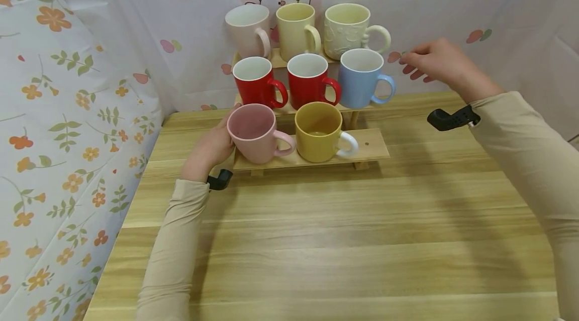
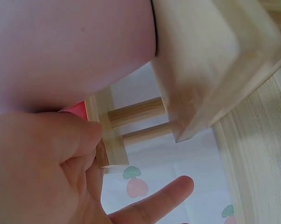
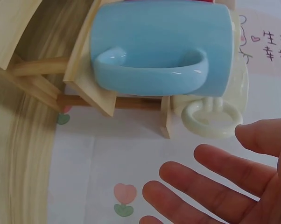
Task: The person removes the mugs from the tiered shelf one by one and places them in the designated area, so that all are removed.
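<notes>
In the head view my left hand [image 1: 211,145] is at the left end of the wooden rack [image 1: 371,144], beside the pink mug [image 1: 258,147]. The left wrist view shows its curled fingers gripping the end of the middle shelf [image 2: 113,148], with one finger extended. My right hand [image 1: 441,62] hovers to the right of the upper tiers, fingers spread and holding nothing. In the right wrist view its thumb overlaps the handle of the cream embossed mug [image 3: 215,133]. The light blue mug [image 1: 357,80] stands on the middle tier, handle facing right.
Two red mugs [image 1: 251,87] share the middle tier. A pale pink mug [image 1: 246,39] and a pale yellow mug [image 1: 291,37] stand on top. On the lowest tier is a mustard mug [image 1: 314,145] with a white handle. Patterned cloth [image 1: 68,135] borders the wooden table [image 1: 325,240].
</notes>
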The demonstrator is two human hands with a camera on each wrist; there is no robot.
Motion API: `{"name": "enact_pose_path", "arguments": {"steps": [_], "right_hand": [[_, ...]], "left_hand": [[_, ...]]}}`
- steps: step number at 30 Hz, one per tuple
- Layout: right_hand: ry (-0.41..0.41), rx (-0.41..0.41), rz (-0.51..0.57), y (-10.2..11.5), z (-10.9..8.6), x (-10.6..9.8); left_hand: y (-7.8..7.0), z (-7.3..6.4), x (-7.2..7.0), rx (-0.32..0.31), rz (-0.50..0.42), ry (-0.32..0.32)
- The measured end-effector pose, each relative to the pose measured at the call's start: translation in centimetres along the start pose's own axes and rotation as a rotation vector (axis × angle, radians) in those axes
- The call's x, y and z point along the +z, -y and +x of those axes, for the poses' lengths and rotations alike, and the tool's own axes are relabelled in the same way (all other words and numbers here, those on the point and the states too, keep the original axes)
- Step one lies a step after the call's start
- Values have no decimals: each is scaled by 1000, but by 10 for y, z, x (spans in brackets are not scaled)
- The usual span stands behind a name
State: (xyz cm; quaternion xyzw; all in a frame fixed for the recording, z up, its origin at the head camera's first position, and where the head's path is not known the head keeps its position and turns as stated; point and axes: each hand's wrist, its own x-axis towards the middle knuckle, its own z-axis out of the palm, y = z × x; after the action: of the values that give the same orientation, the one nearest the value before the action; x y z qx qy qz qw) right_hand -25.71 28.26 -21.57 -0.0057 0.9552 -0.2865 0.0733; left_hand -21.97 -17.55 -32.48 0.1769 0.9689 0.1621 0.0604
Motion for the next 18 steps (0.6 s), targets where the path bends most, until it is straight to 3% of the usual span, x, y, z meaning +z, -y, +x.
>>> {"name": "enact_pose_path", "arguments": {"steps": [9, 18], "right_hand": [[12, 41, 83, 8, 7, -11], [-40, 11, 81, 13, 12, -17]], "left_hand": [[0, 1, 0, 6, 2, -4], [0, 1, 2, 7, 2, 8]]}}
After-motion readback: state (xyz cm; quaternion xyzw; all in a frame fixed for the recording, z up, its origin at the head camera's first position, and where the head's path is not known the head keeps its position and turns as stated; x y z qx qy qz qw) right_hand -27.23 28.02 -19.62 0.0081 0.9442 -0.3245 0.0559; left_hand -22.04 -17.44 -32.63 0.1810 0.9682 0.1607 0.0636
